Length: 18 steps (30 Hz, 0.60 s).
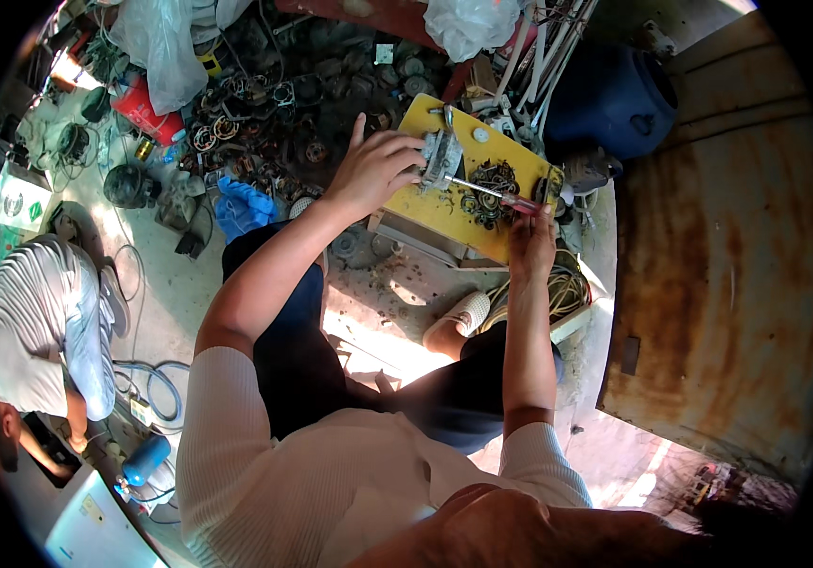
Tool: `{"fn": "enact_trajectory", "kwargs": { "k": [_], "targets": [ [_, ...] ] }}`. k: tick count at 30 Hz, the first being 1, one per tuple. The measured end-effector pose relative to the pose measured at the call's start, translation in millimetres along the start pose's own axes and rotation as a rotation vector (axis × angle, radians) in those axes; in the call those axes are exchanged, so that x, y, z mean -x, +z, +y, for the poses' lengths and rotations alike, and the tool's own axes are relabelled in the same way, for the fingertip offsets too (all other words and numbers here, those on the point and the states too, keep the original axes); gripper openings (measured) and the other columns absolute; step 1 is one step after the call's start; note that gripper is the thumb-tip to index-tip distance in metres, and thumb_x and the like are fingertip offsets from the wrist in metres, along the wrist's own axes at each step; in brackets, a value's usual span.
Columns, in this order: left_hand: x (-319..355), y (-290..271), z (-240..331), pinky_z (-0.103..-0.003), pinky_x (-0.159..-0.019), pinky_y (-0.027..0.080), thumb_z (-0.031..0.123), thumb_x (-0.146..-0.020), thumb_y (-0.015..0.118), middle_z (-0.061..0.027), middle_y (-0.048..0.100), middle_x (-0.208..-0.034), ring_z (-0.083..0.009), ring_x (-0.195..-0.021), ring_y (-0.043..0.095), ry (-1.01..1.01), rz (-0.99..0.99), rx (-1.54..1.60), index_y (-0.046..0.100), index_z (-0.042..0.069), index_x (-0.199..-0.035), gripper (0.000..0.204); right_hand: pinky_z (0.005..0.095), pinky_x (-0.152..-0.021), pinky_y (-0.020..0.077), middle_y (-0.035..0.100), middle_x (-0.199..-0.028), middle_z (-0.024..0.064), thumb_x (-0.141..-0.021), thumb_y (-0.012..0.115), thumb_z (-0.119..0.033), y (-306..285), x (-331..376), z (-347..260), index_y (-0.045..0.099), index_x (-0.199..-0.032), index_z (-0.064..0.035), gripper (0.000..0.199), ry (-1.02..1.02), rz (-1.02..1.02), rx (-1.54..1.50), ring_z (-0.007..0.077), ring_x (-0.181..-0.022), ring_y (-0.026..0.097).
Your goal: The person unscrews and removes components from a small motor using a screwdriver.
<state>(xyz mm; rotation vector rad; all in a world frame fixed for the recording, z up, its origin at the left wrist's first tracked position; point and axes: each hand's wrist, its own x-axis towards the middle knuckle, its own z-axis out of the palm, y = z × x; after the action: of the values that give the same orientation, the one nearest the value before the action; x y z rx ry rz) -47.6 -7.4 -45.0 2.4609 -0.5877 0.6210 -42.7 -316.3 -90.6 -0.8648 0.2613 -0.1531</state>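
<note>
My left hand [373, 173] reaches in from the left, its fingertips gripping the side of a grey metal block-shaped part [442, 159] while one finger sticks up apart. The part rests on a yellow board [433, 206] atop a low stand. In my right hand [531, 244] is a screwdriver [523, 204] with a translucent red handle. Its shaft points left, and its tip meets the lower edge of the metal part; the exact contact is too small to make out. A heap of small dark parts [494, 178] lies on the board around the shaft.
Scrap parts and wire coils [227, 133] cover the floor beyond the board. A blue drum [615, 104] and a rusty metal sheet [709, 246] stand on the right. A coiled hose [565, 286] lies beside the stand. To the left, another person [33, 327] bends over near a blue cylinder [146, 461].
</note>
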Motion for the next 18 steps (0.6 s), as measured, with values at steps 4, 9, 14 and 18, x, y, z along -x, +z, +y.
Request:
{"fn": "enact_trajectory", "kwargs": {
  "k": [4, 9, 14, 18],
  "targets": [
    [2, 8, -1, -0.064, -0.113, 0.014, 0.021, -0.084, 0.070, 0.0064, 0.063, -0.118, -0.0201, -0.121, 0.053, -0.086, 0.044, 0.108, 0.066, 0.017, -0.093, 0.011, 0.0234, -0.060, 0.0513, 0.065, -0.092, 0.0008, -0.095, 0.065, -0.027, 8, 3, -4, 0.056, -0.101, -0.0095, 0.020, 0.038, 0.090, -0.023, 0.0129, -0.081, 0.063],
    [0, 13, -7, -0.065, -0.113, 0.013, 0.023, -0.085, 0.068, 0.0069, 0.064, -0.115, -0.0194, -0.120, 0.052, -0.041, 0.064, 0.096, 0.068, 0.019, -0.092, 0.008, 0.0222, -0.055, 0.0474, 0.065, -0.087, 0.0004, -0.094, 0.065, -0.031, 6, 0, -5, 0.056, -0.100, -0.0106, 0.023, 0.065, 0.062, 0.000, 0.0116, -0.073, 0.062],
    [-1, 12, -9, -0.065, -0.113, 0.011, 0.024, -0.086, 0.068, 0.0072, 0.065, -0.114, -0.0194, -0.121, 0.052, -0.025, 0.079, 0.113, 0.068, 0.019, -0.088, 0.006, 0.0218, -0.052, 0.0447, 0.062, -0.082, -0.0006, -0.094, 0.066, -0.032, 5, 2, -4, 0.054, -0.096, -0.0111, 0.024, 0.042, 0.116, 0.041, 0.0107, -0.069, 0.061],
    [-1, 14, -11, -0.064, -0.114, 0.009, 0.024, -0.085, 0.068, 0.0082, 0.065, -0.113, -0.0196, -0.123, 0.050, -0.008, 0.092, 0.088, 0.068, 0.019, -0.087, 0.005, 0.0208, -0.050, 0.0437, 0.062, -0.078, -0.0007, -0.093, 0.067, -0.030, 11, 8, -7, 0.056, -0.090, -0.0117, 0.022, 0.018, 0.134, 0.077, 0.0089, -0.066, 0.059]
  ]
}}
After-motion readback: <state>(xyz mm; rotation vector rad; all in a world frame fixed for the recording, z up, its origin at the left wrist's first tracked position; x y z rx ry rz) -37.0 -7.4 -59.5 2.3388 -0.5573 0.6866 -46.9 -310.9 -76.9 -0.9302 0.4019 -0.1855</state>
